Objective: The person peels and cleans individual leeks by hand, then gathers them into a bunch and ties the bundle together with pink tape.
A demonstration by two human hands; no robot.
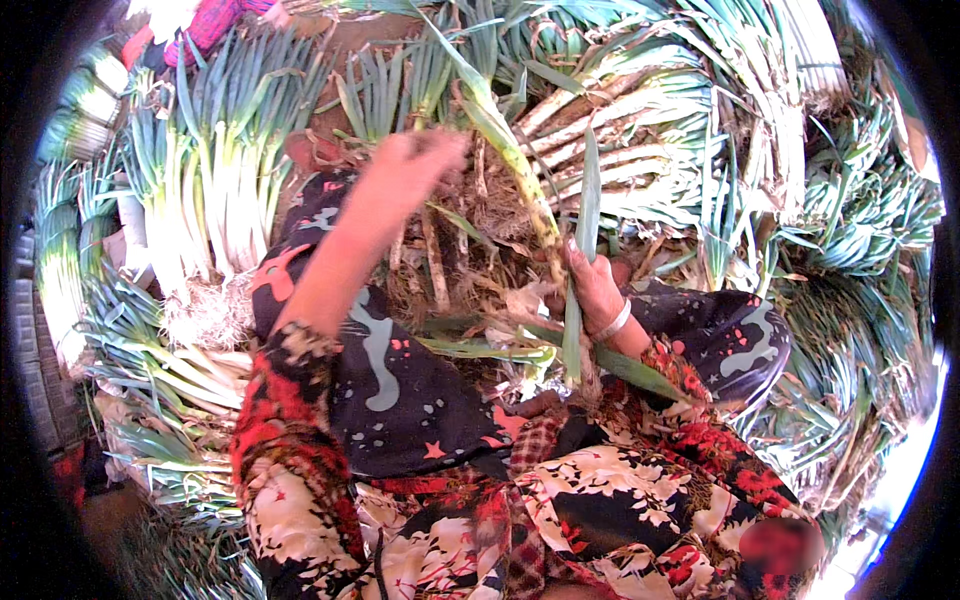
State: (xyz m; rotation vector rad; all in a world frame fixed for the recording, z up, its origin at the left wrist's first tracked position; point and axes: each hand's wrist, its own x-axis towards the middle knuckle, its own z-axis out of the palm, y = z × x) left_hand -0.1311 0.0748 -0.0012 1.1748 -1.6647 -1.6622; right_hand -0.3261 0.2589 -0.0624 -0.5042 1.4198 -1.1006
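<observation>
My right hand point(597, 295), with a pale band at the wrist, is closed round the lower part of a long green onion point(522, 178). The stalk leans up and to the left, its leaves reaching the top of the view. A broad loose green leaf point(588, 195) runs upright beside my right fingers. My left hand point(425, 162) is raised left of the stalk and smeared by motion, so its fingers cannot be made out. Dry peelings and roots point(500, 215) lie between my knees, with stripped leaves point(490, 348) across my lap.
A bundle of cleaned green onions point(215, 190) with white stems and a root clump stands at the left. Untrimmed green onions point(640, 130) are heaped ahead and to the right, with more piles point(850, 340) by my right knee. A pink knitted cloth point(208, 28) shows at the far left.
</observation>
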